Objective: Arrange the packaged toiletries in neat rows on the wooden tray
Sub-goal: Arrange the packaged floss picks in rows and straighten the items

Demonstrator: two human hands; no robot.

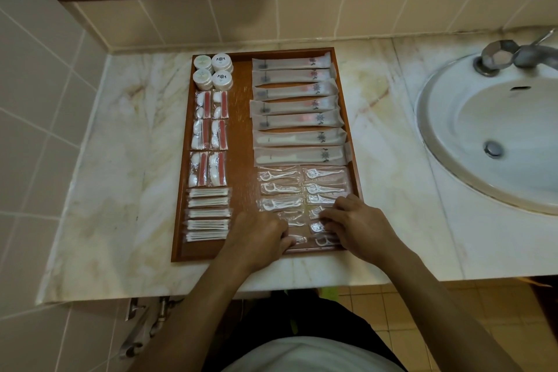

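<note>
A wooden tray point(241, 130) lies on the marble counter. Along its left side stand round white soap packs point(213, 71), red-and-white cotton packs point(210, 137) and cotton-swab packs point(208, 214) in rows. On the right lie long toothbrush packets point(297, 109) stacked in a column, with clear floss-pick packets point(302, 187) in two columns below. My left hand point(256, 235) has its fingers curled on a floss-pick packet point(297, 239) at the tray's near edge. My right hand point(356, 226) pinches the floss packets point(318, 228) of the right column.
A white sink point(495, 136) with a metal tap point(513, 56) sits to the right of the tray. Tiled walls point(45, 115) close in the counter at the left and back. The marble counter point(120, 175) edge runs just below the tray.
</note>
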